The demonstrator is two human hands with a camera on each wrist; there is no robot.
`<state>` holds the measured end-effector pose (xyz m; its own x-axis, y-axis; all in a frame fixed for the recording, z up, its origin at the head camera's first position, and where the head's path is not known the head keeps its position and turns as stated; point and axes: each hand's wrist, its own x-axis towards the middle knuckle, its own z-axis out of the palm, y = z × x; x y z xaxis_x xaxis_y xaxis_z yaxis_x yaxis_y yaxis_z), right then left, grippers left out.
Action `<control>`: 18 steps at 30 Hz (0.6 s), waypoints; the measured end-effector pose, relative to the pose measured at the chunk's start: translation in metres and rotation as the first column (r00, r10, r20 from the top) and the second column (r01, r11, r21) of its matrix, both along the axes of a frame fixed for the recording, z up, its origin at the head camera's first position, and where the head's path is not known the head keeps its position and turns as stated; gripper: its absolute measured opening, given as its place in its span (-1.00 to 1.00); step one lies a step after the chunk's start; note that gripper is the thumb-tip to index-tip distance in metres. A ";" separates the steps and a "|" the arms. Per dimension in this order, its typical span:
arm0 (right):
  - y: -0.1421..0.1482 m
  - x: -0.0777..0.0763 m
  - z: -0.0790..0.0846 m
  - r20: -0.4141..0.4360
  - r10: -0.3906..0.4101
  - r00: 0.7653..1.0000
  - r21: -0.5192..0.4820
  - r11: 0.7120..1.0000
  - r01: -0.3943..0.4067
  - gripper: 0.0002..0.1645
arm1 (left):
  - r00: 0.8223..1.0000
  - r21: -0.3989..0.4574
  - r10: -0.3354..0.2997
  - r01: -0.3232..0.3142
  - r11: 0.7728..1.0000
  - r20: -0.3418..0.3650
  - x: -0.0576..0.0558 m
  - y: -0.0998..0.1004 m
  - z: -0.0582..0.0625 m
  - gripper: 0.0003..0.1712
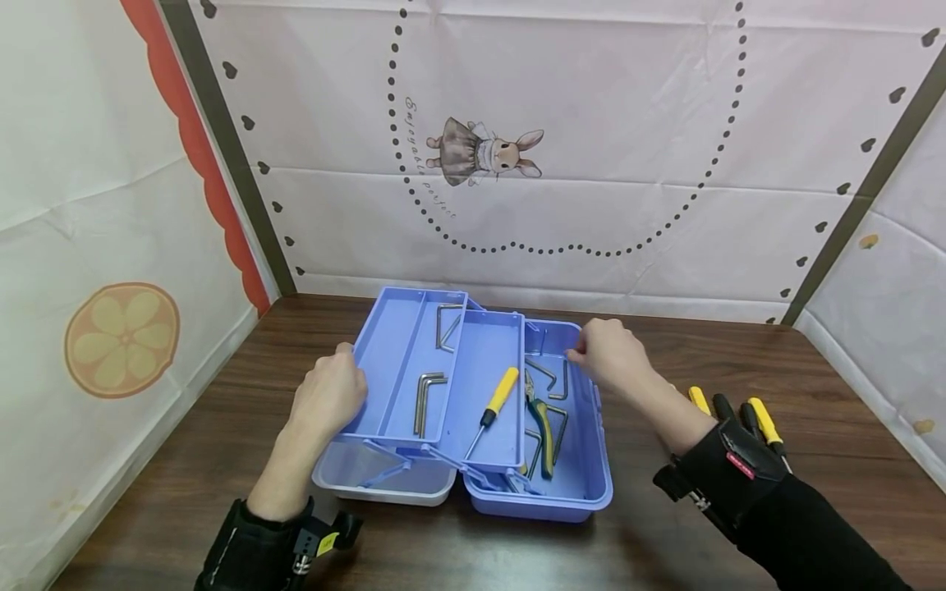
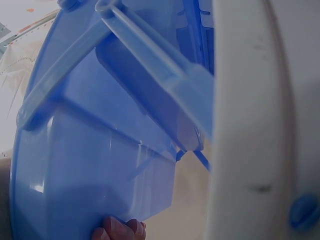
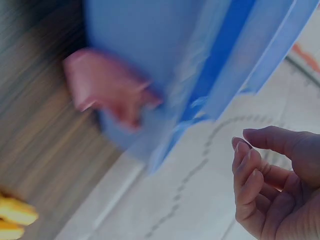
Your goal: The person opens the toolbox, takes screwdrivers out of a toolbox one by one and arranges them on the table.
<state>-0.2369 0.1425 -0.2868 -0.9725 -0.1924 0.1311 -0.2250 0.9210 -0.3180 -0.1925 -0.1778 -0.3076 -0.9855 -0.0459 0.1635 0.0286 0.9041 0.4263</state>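
Note:
A blue toolbox (image 1: 602, 460) stands on the table with its cantilever trays folded out to the left. My left hand (image 1: 328, 392) grips the outer edge of the upper tray (image 1: 380, 361); its fingertips (image 2: 119, 229) show against the tray's underside. Over the far right rim of the box is my right hand (image 1: 612, 349), loosely curled with nothing between thumb and fingers in the right wrist view. Hex keys (image 1: 423, 402) lie in the upper tray. The middle tray (image 1: 484, 345) holds a yellow-handled screwdriver (image 1: 493, 410). Pliers (image 1: 543, 427) and several hex keys lie in the box.
A translucent lid (image 1: 384, 480) sits under the raised trays, and hinged arms (image 1: 458, 464) link the trays to the box. Yellow-and-black handled tools (image 1: 764, 420) lie on the table beside my right forearm. A printed cloth wall (image 1: 591, 189) stands behind.

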 end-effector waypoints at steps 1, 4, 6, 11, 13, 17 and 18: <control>-0.007 0.002 0.002 -0.012 0.023 1.000 0.001 1.000 -0.023 -0.68 | 1.000 -0.001 0.000 0.000 1.000 0.000 0.000 0.000 0.000 -0.66; -0.025 0.007 0.008 -0.024 0.079 0.997 -0.003 0.997 -0.079 -0.68 | 1.000 0.001 0.002 -0.002 1.000 0.003 0.000 0.000 0.000 -0.65; -0.037 0.009 0.011 -0.020 0.103 0.994 0.003 0.995 -0.103 -0.66 | 1.000 0.000 0.003 -0.003 1.000 0.005 0.000 0.000 0.000 -0.64; -0.064 0.013 0.012 0.077 0.142 0.987 0.028 0.989 -0.144 -0.65 | 1.000 0.002 0.002 -0.002 1.000 0.007 -0.001 0.000 -0.001 -0.63; -0.073 0.013 0.011 0.127 0.145 0.981 0.030 0.988 -0.150 -0.67 | 1.000 0.003 0.001 -0.001 1.000 0.010 -0.001 0.000 -0.001 -0.63; -0.087 0.012 0.006 0.171 0.134 0.976 0.059 0.988 -0.146 -0.67 | 1.000 0.010 -0.001 0.001 1.000 0.018 -0.001 0.000 -0.001 -0.60; -0.090 0.012 0.005 0.172 0.132 0.976 0.067 0.987 -0.145 -0.66 | 1.000 0.011 -0.002 0.002 1.000 0.020 -0.001 0.000 -0.001 -0.60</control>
<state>-0.2249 0.0530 -0.2819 -0.9426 -0.3300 -0.0516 -0.3022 0.9083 -0.2891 -0.1934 -0.1782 -0.3083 -0.9886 -0.0459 0.1433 0.0216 0.8993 0.4369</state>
